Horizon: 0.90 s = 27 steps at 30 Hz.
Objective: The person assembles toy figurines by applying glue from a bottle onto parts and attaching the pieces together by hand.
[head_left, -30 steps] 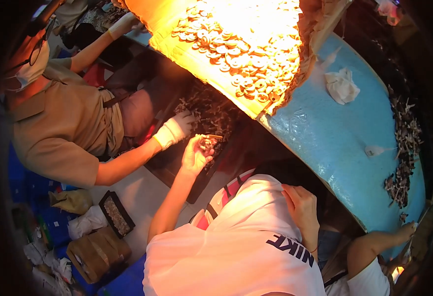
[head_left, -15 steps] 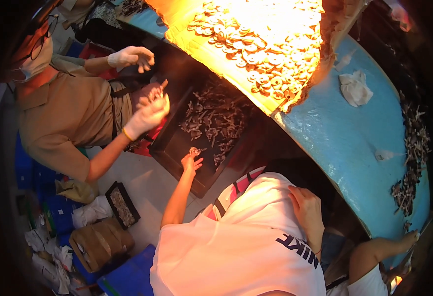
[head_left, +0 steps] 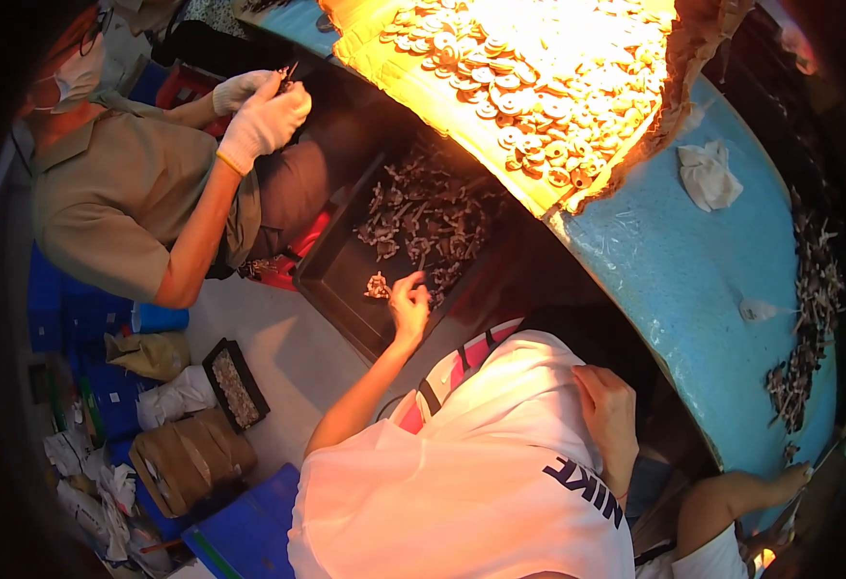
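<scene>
Blue table point(head_left: 693, 289) above black tray point(head_left: 346, 280) | left hand point(head_left: 409, 307) fingers apart over small metal parts point(head_left: 423, 217): light, rigid, pinch 1 | right hand point(head_left: 608, 417) flat, empty

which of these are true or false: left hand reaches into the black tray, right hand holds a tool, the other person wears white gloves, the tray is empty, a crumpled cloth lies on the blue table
1. The left hand reaches into the black tray: true.
2. The right hand holds a tool: false, it rests empty on the white shirt.
3. The co-worker wears white gloves: true.
4. The tray is empty: false, it holds a heap of small grey parts.
5. A crumpled white cloth lies on the blue table: true.
</scene>
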Tool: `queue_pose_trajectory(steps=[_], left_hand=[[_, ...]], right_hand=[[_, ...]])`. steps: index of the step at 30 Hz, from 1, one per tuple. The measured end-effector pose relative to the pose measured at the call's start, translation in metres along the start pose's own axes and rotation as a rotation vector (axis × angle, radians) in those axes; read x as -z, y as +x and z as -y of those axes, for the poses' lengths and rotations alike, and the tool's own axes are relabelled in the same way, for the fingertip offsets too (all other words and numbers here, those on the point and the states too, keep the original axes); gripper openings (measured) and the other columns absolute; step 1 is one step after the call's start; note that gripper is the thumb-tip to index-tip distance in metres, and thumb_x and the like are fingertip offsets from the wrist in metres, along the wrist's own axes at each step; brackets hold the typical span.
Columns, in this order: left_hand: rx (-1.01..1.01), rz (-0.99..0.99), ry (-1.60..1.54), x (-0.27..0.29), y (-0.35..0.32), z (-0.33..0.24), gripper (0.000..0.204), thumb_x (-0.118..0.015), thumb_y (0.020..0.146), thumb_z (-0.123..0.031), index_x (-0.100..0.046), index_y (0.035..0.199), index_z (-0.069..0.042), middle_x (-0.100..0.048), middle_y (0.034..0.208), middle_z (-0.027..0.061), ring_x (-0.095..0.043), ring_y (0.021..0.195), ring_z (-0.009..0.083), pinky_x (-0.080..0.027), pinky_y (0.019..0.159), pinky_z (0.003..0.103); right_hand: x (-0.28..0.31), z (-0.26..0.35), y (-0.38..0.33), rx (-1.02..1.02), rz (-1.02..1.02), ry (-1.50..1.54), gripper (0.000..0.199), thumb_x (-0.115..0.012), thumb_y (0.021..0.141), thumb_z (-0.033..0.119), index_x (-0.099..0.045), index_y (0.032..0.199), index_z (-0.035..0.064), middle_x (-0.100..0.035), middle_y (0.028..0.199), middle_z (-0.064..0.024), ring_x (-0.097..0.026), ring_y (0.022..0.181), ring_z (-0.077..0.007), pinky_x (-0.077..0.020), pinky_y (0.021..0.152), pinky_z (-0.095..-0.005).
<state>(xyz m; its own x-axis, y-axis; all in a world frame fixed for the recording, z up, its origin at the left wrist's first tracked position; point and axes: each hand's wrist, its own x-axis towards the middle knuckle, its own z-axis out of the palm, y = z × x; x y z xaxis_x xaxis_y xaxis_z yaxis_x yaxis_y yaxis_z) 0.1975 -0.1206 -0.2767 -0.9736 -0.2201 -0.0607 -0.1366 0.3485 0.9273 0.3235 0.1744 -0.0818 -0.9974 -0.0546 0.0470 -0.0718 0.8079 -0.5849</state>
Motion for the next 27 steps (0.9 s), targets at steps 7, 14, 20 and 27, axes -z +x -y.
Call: queue_pose_trajectory(steps=[7, 14, 20, 27], left_hand=[[0.159, 0.552, -0.264, -0.032, -0.023, -0.116, 0.026, -0.050, 0.087, -0.007, -0.056, 0.112, -0.002, -0.062, 0.094, 0.0062, -0.057, 0.068, 0.0075, -0.046, 0.052, 0.018], [-0.601, 0.862, -0.264, -0.066, -0.049, -0.207, 0.019, -0.055, 0.077, 0.005, -0.061, 0.095, 0.000, -0.060, 0.082, 0.0106, -0.061, 0.068, 0.0167, -0.050, 0.059, 0.025], [-1.138, 0.946, -0.183, -0.104, -0.063, -0.273, 0.024, -0.063, 0.069, 0.001, -0.063, 0.093, -0.002, -0.061, 0.082, 0.0090, -0.059, 0.070, 0.0224, -0.050, 0.057, 0.031], [-1.156, 0.809, 0.031, -0.176, -0.059, -0.330, 0.020, -0.058, 0.075, 0.001, -0.062, 0.095, -0.001, -0.060, 0.088, 0.0116, -0.060, 0.077, 0.0271, -0.050, 0.061, 0.033]], right_hand=[[0.049, 0.022, -0.007, -0.055, -0.250, 0.247, 0.018, -0.061, 0.068, -0.010, -0.063, 0.083, -0.0006, -0.062, 0.074, -0.0117, -0.060, 0.062, -0.0235, -0.0470, 0.056, -0.0285], [0.067, 0.003, -0.020, -0.058, -0.433, 0.111, 0.015, -0.056, 0.075, -0.011, -0.062, 0.086, -0.0034, -0.064, 0.074, -0.0116, -0.063, 0.063, -0.0180, -0.0472, 0.057, -0.0238], [0.072, -0.007, -0.034, -0.145, -0.485, 0.087, 0.016, -0.061, 0.071, -0.008, -0.063, 0.085, -0.0006, -0.063, 0.074, -0.0114, -0.062, 0.063, -0.0224, -0.0476, 0.057, -0.0294], [0.097, -0.036, -0.060, -0.319, -0.691, 0.048, 0.010, -0.059, 0.075, -0.005, -0.064, 0.084, -0.0011, -0.064, 0.072, -0.0101, -0.062, 0.063, -0.0194, -0.0472, 0.058, -0.0257]])
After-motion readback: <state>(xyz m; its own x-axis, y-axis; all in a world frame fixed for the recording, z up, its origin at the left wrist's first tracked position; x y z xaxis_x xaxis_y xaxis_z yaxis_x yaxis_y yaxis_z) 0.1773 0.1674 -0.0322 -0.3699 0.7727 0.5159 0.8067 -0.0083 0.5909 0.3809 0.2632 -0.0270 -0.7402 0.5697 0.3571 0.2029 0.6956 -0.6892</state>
